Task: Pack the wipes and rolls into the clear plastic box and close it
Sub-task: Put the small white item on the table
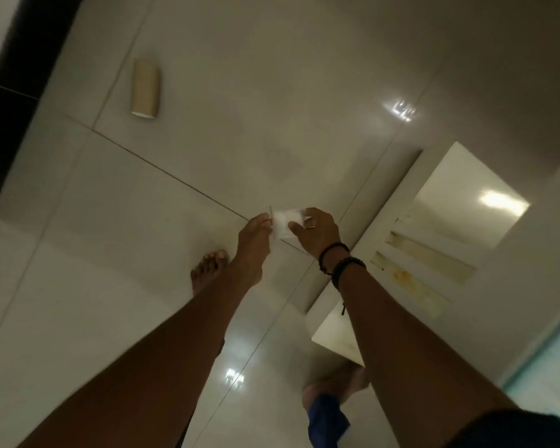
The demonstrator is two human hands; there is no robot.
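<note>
White and slightly blurred, what looks like a small wipe packet (286, 221) is hanging between both hands, left hand (254, 236) and right hand (317, 231) pinching its opposite edges.

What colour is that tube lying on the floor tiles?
The cardboard roll is light tan-brown with a pale end, shown in the head view.

Home, prob. bathroom: glossy floor tiles (272, 92), bare foot (207, 270).
</note>
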